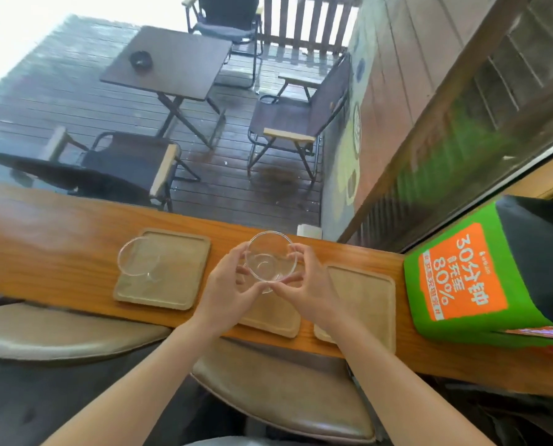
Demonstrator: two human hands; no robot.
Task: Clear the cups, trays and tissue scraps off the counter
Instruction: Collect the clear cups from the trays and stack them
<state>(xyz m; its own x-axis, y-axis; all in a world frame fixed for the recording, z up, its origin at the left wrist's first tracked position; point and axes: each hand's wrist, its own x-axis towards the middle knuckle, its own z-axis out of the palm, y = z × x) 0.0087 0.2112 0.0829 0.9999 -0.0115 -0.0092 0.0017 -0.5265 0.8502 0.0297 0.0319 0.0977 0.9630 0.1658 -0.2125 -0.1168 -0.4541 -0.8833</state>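
A clear glass cup (270,256) is held above the wooden counter (59,239) between my left hand (228,286) and my right hand (307,286), fingers wrapped around its sides. A second clear glass cup (138,259) stands on the left edge of a square beige tray (175,268). Another beige tray (276,318) lies under my hands, mostly hidden. A third beige tray (370,300) lies to the right, under my right wrist. A small white tissue piece (309,229) sits at the counter's far edge.
A green and orange box with printed text (468,275) stands on the counter at the right. Two padded stools (281,400) are below the counter's near edge. Beyond the counter, a wet deck holds a dark folding table (169,62) and chairs.
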